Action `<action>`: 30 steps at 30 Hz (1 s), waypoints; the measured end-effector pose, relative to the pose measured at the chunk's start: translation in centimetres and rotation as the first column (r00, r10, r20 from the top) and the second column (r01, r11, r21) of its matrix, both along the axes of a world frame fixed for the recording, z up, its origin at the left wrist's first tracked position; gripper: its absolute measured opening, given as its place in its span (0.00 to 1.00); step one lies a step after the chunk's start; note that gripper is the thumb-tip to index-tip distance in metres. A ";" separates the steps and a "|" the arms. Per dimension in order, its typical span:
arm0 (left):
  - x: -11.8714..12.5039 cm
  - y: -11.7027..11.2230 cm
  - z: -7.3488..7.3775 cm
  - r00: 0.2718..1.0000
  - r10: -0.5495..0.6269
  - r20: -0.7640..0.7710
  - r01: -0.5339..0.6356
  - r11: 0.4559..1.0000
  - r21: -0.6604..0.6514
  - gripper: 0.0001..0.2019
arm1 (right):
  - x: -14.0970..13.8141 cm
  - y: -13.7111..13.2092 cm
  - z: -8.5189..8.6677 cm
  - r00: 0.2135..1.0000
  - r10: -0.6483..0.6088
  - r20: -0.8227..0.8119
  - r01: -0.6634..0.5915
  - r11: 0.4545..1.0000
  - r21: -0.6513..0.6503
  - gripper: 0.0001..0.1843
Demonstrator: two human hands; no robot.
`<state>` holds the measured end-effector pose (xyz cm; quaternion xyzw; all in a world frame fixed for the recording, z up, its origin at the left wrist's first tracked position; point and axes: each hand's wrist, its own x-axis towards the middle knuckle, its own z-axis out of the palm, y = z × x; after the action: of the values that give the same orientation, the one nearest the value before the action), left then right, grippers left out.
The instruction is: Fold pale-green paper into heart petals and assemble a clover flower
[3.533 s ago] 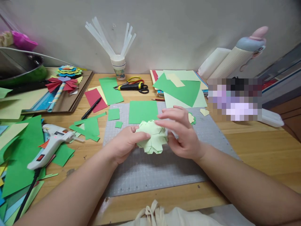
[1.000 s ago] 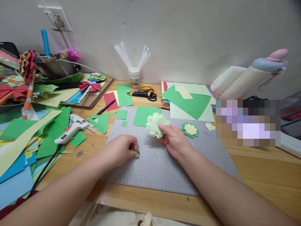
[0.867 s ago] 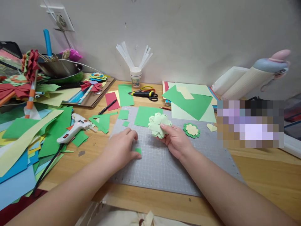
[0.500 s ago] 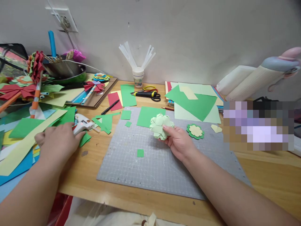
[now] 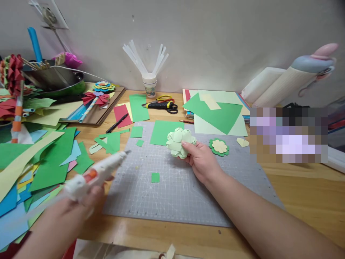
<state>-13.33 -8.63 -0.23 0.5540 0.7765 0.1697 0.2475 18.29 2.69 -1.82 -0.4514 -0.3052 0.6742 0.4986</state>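
Note:
My left hand (image 5: pixel 86 201) is closed around a white hot glue gun (image 5: pixel 106 169), its nozzle pointing up and right over the left edge of the grey cutting mat (image 5: pixel 185 201). Motion blurs the gun slightly. Between thumb and fingers, my right hand (image 5: pixel 202 160) pinches a pale green folded paper flower (image 5: pixel 179 142) above the mat. Just right of that hand lies a flat green and cream paper flower (image 5: pixel 219 146). A small green paper square (image 5: pixel 155 177) lies on the mat between the hands, and a larger green sheet (image 5: pixel 163 133) is behind the held flower.
Coloured paper scraps (image 5: pixel 54 158) pile up at the left. Toward the wall are a black pen (image 5: pixel 116 123), a box cutter (image 5: pixel 159 105), scissors (image 5: pixel 172 109), a cup (image 5: pixel 149 86) of white sticks, and stacked paper (image 5: pixel 226 111). A pan (image 5: pixel 64 86) stands back left.
My left hand has lifted the glue gun from the scraps at the left and brought it nearer the mat. The right hand still holds the paper flower. The view has shifted slightly.

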 end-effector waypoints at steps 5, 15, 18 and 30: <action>5.4 -1.8 -0.7 0.984 0.015 0.176 -0.015 1.000 -0.005 0.24 | 0.0 0.0 0.0 1.000 -0.008 0.016 0.008 1.000 -0.001 0.14; 6.4 -1.4 -0.8 0.992 -0.097 0.086 0.099 0.995 -0.022 0.19 | 0.0 0.0 -0.1 1.000 -0.010 0.014 0.010 1.000 -0.001 0.13; 6.7 -1.4 -0.8 0.995 -0.086 0.058 0.089 0.995 -0.048 0.19 | 0.0 0.0 -0.1 1.000 -0.008 0.018 0.007 1.000 0.002 0.13; 6.7 -1.6 -0.2 0.988 -0.147 -0.034 0.149 0.988 0.034 0.19 | 0.0 0.0 -0.2 1.000 0.007 0.011 -0.007 1.000 0.011 0.13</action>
<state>-6.60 -10.22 -0.42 0.6172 0.7337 0.1566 0.2371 18.33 2.74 -2.06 -0.4511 -0.3133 0.6718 0.4971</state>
